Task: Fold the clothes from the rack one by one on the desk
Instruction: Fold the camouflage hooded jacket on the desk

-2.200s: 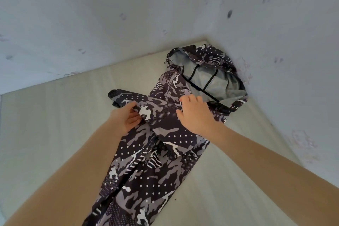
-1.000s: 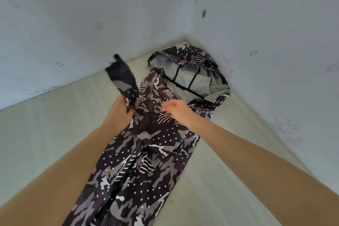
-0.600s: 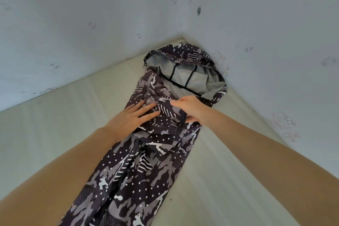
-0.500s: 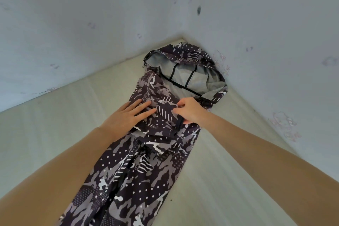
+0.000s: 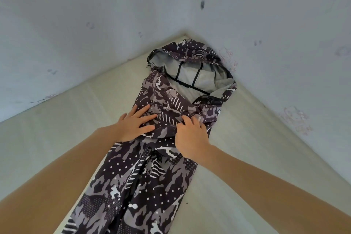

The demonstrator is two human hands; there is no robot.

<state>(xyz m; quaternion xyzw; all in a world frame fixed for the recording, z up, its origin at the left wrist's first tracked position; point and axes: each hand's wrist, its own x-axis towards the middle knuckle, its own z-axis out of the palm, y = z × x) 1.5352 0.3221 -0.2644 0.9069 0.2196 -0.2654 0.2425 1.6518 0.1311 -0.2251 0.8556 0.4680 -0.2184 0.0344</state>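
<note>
A dark camouflage hooded jacket (image 5: 144,180) with white dots and stripes lies lengthwise on the pale desk (image 5: 47,138). Its hood (image 5: 191,74) lies open toward the far corner and shows a grey lining. Both sleeves are folded in across the chest. My left hand (image 5: 135,124) lies flat with spread fingers on the folded sleeve at the jacket's left side. My right hand (image 5: 190,135) sits just to the right on the chest with its fingers bent into the fabric.
Two scuffed pale walls (image 5: 95,15) meet in a corner right behind the hood. Bare desk surface shows on both sides of the jacket. The jacket's lower end runs out of view at the bottom edge.
My left hand carried the left sleeve up and over onto the chest, then flattened on it. My right hand slid slightly toward me along the chest.
</note>
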